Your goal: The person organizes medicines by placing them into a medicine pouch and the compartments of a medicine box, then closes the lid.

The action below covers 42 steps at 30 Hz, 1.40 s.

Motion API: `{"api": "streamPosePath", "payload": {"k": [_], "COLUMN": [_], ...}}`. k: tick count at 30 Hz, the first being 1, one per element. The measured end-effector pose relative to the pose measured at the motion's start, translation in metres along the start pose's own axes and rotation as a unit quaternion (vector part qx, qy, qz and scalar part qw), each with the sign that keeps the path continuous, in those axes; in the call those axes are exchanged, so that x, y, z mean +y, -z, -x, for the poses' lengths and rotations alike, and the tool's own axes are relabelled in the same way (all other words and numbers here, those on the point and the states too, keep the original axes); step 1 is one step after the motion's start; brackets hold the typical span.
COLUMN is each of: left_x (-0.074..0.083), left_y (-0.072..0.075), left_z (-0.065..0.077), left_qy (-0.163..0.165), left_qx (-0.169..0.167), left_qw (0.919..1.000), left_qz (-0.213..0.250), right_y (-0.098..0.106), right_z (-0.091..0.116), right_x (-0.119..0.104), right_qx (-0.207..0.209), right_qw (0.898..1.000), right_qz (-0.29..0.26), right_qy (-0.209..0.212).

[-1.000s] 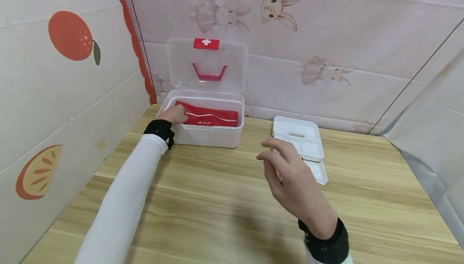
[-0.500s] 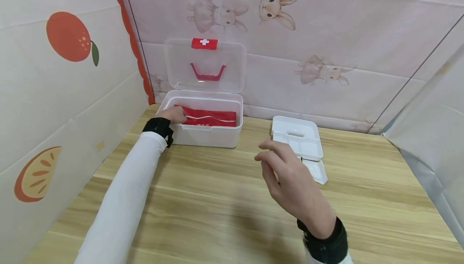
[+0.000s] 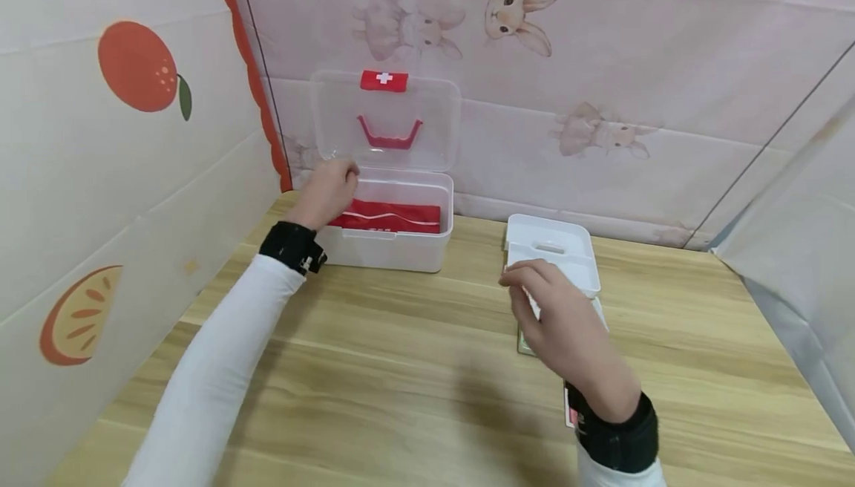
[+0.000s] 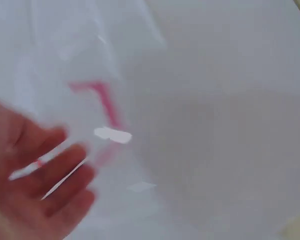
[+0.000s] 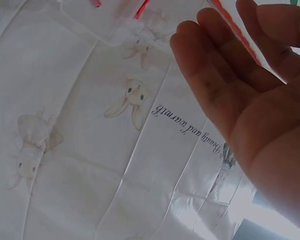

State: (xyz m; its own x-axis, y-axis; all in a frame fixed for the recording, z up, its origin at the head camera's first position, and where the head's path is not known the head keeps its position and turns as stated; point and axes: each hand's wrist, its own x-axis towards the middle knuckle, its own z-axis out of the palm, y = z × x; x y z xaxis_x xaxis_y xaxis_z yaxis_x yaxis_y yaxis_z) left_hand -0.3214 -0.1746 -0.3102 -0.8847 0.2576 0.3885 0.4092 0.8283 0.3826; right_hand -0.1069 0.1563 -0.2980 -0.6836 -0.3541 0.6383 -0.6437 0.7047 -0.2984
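Saw left hand [image 3: 326, 191] lifted out of white box [image 3: 381, 251]; half a second earlier, logged it inside, at red pouch [image 3: 401, 214]. Now placed it above the box's left side, in front of raised clear lid [image 3: 437, 119], with fingers loosely curved and gripping nothing (checked in left wrist view). Found red pouch lying in the box as before. Saw right hand [image 3: 564, 316] shifted slightly rightward relative to white tray [image 3: 564, 234], still raised over wooden table [image 3: 387, 368], with fingers relaxed, slightly bent, gripping nothing. Noted as newly visible: corner of green-edged item [image 3: 525, 344] under the right hand, and red-and-white item [image 3: 571, 409] beside the wrist; could not identify either.
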Motion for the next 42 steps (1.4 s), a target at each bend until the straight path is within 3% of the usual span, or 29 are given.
{"api": "streamPosePath", "payload": {"k": [2,4,6,8,10,13,16,21,29,38,42], "left_x": [0.022,0.051,0.085,0.118,0.144,0.165,0.165,0.155,0.154,0.156,0.158], "left_y": [-0.001,-0.007,-0.017,-0.032,-0.05,-0.08,-0.108,-0.13,-0.12,-0.102,-0.099], "left_z": [0.011,0.022,0.032,0.041,0.051,0.064,0.073,0.09,0.104,0.106,0.109], "left_qy": [-0.051,-0.118,-0.186,-0.237,-0.263,-0.239,-0.184,-0.137,-0.113,-0.118,-0.126], "left_qx": [0.07,0.123,0.136,0.099,0.042,-0.046,-0.092,-0.098,-0.099,-0.093,-0.101], "left_qw": [0.9961,0.9844,0.9712,0.9648,0.9623,0.9691,0.9778,0.9851,0.9886,0.9886,0.9866], "left_qz": [-0.015,-0.044,-0.061,-0.058,-0.055,-0.04,-0.039,-0.035,-0.003,0.008,0.02], "right_y": [0.002,0.006,0.01,0.014,0.016,0.013,0.007,-0.004,-0.009,-0.03,-0.035], "right_z": [0.001,0.001,0.002,0.003,0.004,0.006,0.012,0.027,0.039,0.038,0.044], "right_x": [0.007,0.013,0.018,0.023,0.029,0.047,0.073,0.121,0.166,0.205,0.219], "right_qx": [-0.004,-0.012,-0.023,-0.04,-0.062,-0.101,-0.138,-0.186,-0.209,-0.158,-0.162], "right_qw": [1.0,0.999,0.998,0.995,0.99,0.977,0.959,0.925,0.882,0.867,0.858], "right_qz": [0.009,0.019,0.022,0.024,0.03,0.046,0.059,0.059,0.046,0.07,0.055], "right_qy": [-0.019,-0.037,-0.058,-0.086,-0.122,-0.181,-0.242,-0.326,-0.419,-0.466,-0.484]}}
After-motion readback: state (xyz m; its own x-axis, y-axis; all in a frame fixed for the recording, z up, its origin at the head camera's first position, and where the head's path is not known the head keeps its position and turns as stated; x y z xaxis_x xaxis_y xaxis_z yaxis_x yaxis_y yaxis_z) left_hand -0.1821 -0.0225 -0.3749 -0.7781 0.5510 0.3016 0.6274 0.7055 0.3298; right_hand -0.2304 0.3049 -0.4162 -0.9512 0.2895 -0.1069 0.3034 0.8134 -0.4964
